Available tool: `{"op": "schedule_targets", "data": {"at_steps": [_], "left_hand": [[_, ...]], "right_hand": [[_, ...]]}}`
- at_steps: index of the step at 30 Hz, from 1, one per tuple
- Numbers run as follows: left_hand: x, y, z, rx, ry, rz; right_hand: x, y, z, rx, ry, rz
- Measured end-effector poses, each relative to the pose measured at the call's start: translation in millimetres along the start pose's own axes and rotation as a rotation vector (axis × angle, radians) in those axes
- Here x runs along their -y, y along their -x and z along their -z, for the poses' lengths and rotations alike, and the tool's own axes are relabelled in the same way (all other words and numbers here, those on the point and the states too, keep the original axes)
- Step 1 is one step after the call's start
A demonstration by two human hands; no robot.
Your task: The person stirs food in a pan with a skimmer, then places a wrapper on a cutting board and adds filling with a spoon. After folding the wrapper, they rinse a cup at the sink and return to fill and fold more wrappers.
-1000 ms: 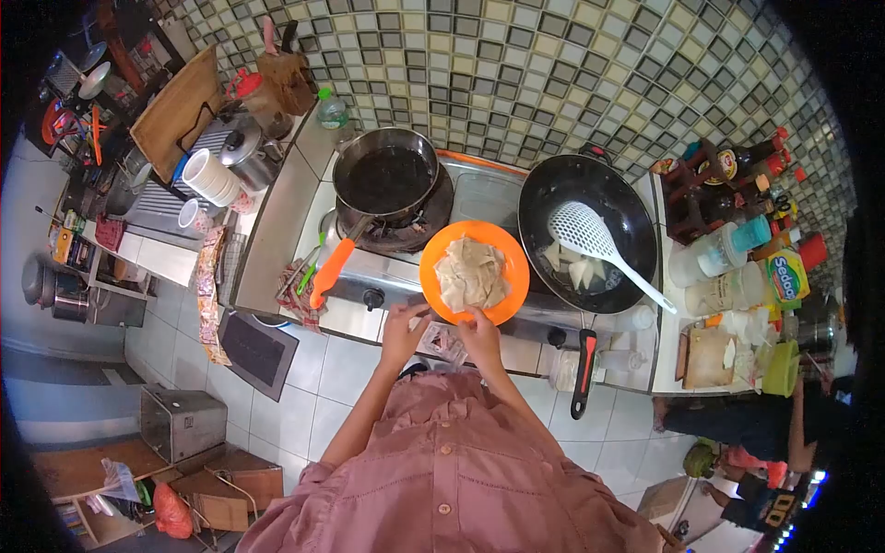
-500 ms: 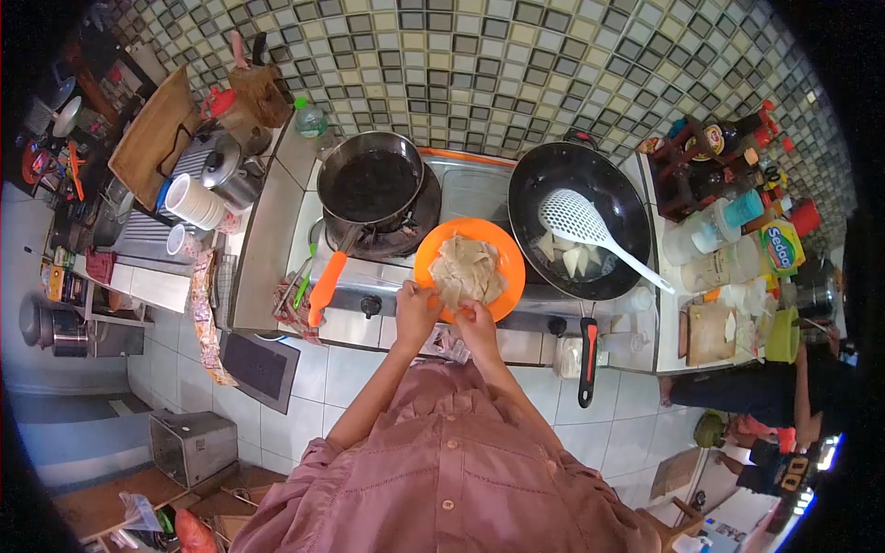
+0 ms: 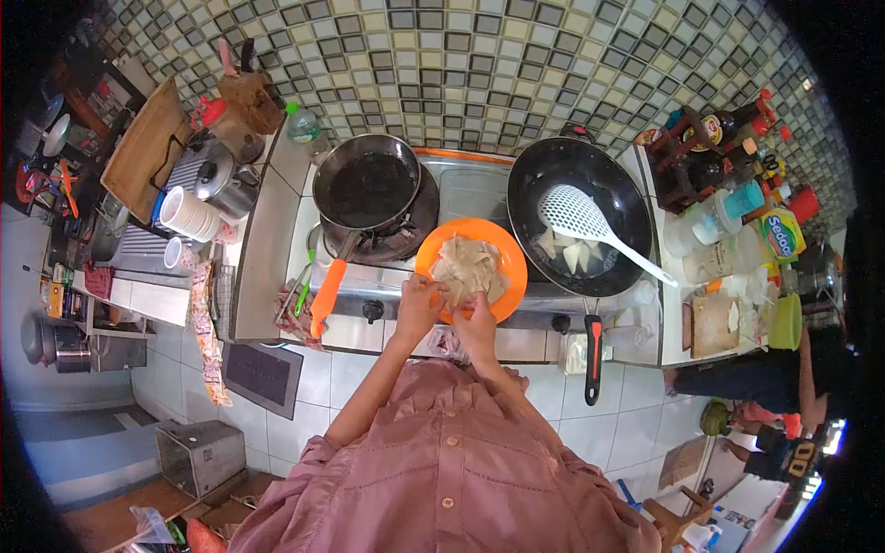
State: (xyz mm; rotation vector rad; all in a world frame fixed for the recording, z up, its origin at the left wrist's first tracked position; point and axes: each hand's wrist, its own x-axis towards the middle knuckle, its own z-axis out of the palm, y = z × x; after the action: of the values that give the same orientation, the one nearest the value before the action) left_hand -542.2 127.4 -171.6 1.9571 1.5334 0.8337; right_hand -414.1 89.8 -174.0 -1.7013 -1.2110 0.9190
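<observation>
An orange plate [image 3: 516, 263] heaped with thin, soft beige slices of food [image 3: 466, 265] sits at the front of the stove between two pans. Over the plate's near edge, my left hand [image 3: 419, 304] is closed, its fingertips pinched at the near side of the heap. Close beside it, my right hand [image 3: 474, 321] is also closed, fingers on the near slices. The exact piece between the fingertips is partly hidden. To the right, a black wok [image 3: 535, 166] holds pale triangular pieces [image 3: 578, 254] in clear liquid, with a white skimmer [image 3: 576, 214] resting across it.
Left of the plate, a dark saucepan [image 3: 367, 184] with an orange handle [image 3: 327, 297] stands on a burner. The wok handle [image 3: 593, 359] juts past the counter edge. Bottles [image 3: 724, 129], a cutting board [image 3: 714, 324] and a co-worker's arm [image 3: 809, 378] are at right; stacked cups [image 3: 189, 212] at left.
The view has shifted slightly. My fingers have moved a little at the near edge of the heap, both hands staying close together there. Pans and skimmer stay in place.
</observation>
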Motion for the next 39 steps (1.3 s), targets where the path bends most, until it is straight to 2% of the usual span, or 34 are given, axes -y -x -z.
{"op": "schedule_targets", "data": {"at_steps": [3, 5, 8, 15, 17, 20, 27, 29, 38, 39], "left_hand": [[-2.9, -1.0, 2.8, -0.017, 0.005, 0.006], [-5.2, -2.2, 5.6, -0.034, 0.012, 0.015], [-3.6, -2.5, 7.9, -0.048, 0.011, 0.008], [-5.0, -3.4, 9.9, 0.035, -0.007, 0.000], [-4.1, -3.0, 7.4, 0.048, -0.002, -0.006], [-5.6, -4.1, 6.4, 0.011, -0.003, -0.043], [-3.3, -5.4, 2.1, 0.037, 0.011, -0.009], [-3.8, -4.6, 3.1, 0.030, 0.009, -0.008], [1.3, -3.0, 7.6, -0.056, 0.044, -0.015], [0.1, -2.5, 9.2, -0.053, 0.083, 0.060]], "right_hand": [[9.5, -3.4, -2.6, -0.055, 0.147, -0.052], [11.6, -6.1, -4.1, -0.081, 0.365, -0.033], [34.0, -4.0, 1.6, -0.048, 0.532, -0.041], [21.1, -4.5, 4.2, 0.011, 0.476, -0.073], [26.2, -4.4, 8.0, 0.030, 0.568, -0.072], [13.8, -5.5, 3.8, -0.031, 0.528, 0.007], [20.4, -7.6, 7.1, 0.075, 0.446, -0.020], [30.9, -4.7, 4.6, 0.066, 0.348, -0.131], [38.8, -10.0, 2.4, 0.014, 0.342, -0.061], [43.0, -12.2, 4.5, 0.015, 0.342, -0.060]]}}
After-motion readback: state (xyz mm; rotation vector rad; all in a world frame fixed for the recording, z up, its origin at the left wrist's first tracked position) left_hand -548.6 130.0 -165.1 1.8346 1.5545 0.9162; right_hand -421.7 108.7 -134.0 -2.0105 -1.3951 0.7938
